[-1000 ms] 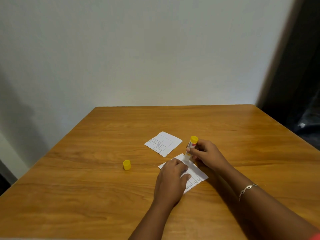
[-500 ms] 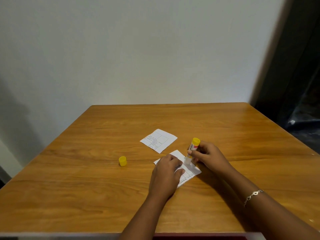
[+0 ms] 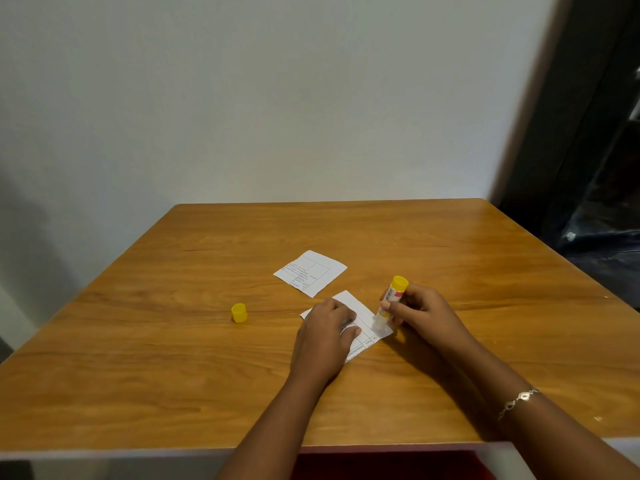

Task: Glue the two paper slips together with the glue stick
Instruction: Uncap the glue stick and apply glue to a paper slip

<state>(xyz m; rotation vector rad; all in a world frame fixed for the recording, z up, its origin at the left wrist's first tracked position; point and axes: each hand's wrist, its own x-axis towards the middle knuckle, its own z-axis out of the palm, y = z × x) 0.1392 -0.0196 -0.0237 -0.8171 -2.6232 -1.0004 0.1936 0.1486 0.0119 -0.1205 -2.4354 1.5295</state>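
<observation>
**A:** What is the person doing with the glue?

**B:** The right grip (image 3: 420,311) is wrapping round the glue stick (image 3: 391,299). It is holding the stick tilted, yellow end up, with the tip touching the nearer paper slip (image 3: 363,313) on the edge closest to that grip.

**A:** And the other?

**B:** The left grip (image 3: 325,336) is holding nothing. It is resting on the same slip, with the fingers pressing it onto the bench (image 3: 173,375). The second paper slip (image 3: 311,273) is lying just beyond both grips, untouched. The yellow cap (image 3: 239,312) is standing well out to the left of the left grip.

**A:** How should the stroke be going?

**B:** Probably lightly, and away from the pressing fingers, so the paper is being pulled taut rather than buckling. The person is likely risking a crease by pushing toward the left grip. Spreading glue right to the edge seems wise, since bare corners may lift later.
</observation>
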